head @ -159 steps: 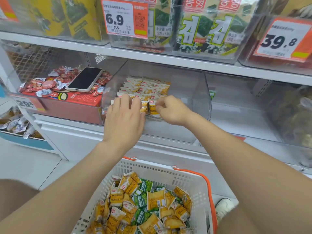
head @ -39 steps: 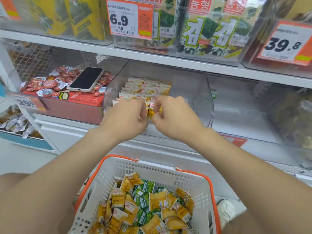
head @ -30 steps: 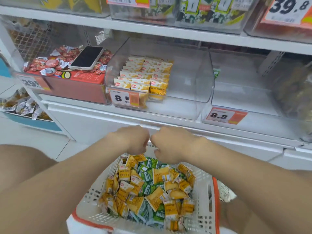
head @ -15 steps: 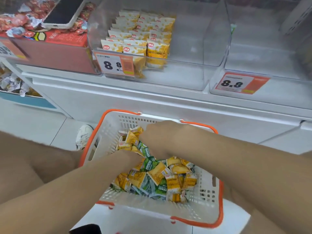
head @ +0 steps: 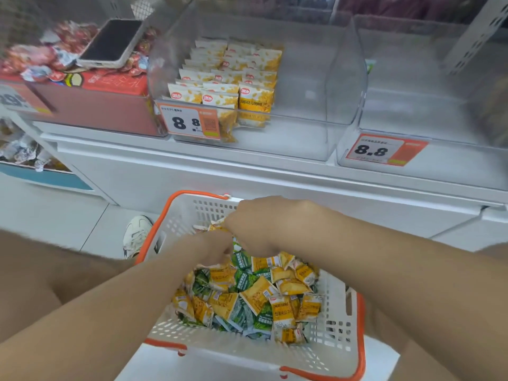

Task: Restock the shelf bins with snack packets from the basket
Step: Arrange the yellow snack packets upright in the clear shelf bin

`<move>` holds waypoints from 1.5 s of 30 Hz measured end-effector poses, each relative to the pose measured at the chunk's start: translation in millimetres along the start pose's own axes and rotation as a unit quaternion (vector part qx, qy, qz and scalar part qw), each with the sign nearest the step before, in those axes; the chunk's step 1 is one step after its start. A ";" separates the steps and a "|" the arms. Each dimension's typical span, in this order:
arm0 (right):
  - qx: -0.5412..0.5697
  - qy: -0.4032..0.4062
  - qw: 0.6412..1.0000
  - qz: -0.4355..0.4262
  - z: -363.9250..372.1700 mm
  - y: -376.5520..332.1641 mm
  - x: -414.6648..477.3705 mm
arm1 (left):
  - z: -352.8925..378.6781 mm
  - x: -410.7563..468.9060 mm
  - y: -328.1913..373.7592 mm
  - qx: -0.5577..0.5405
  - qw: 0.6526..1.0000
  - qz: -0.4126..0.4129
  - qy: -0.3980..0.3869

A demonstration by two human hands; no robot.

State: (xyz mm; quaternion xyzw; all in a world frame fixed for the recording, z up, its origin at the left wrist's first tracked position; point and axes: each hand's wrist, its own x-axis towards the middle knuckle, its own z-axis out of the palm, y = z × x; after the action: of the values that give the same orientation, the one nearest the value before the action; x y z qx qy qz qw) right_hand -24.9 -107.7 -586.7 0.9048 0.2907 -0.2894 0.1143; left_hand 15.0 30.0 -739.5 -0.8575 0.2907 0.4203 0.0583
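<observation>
At the left end of the shelf (head: 192, 171) a red box (head: 90, 111) holds red-wrapped sweets, and a phone (head: 111, 42) lies face up on top of them. Below on the floor, a white shoe (head: 136, 235) sits just beside the basket's left rim. Next along the shelf, a clear bin (head: 316, 78) carries stocked packets (head: 228, 75), yellow and white with a red logo, standing upright in three neat rows against its left wall behind an orange price tag (head: 189, 122) reading 8.8. The basket (head: 354, 325), white perforated plastic with an orange rim, sits below the shelf's front edge; the snack packets (head: 255, 295) fill its floor in a loose heap, small pillow-shaped pouches, mostly yellow with some green ones mixed in, lying at all angles. The left hand (head: 206, 247) reaches into the far left part of the heap, and the right hand (head: 264, 224) is just beside it, knuckles up; both are blurred and their fingers curl down among the pouches, so I cannot tell whether either grasps one. At the right, a second clear bin (head: 412, 105) bears another 8.8 tag (head: 384, 149).
</observation>
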 end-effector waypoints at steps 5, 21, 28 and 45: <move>0.052 0.039 0.997 0.049 -14.4 24.9 -19.6 | -53.8 -22.3 3.9 -0.102 0.986 0.069 0.111; 0.542 0.409 0.719 0.151 -56.8 64.7 -52.0 | -200.6 -147.2 22.7 -0.460 0.784 0.189 0.371; 0.551 0.512 0.637 0.171 -71.3 82.7 -41.9 | -211.9 -138.3 28.8 -0.729 0.577 0.181 0.320; 0.410 0.509 0.724 0.221 -75.2 142.1 -17.2 | -214.7 -121.9 -15.7 -0.175 0.816 -0.029 0.550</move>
State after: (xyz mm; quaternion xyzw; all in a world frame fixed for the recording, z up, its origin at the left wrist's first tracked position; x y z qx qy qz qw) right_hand 82.2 -201.7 -510.5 0.9134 -0.0495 0.1572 -0.3722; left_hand 112.9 23.8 -512.4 -0.9495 0.1709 -0.0797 -0.2508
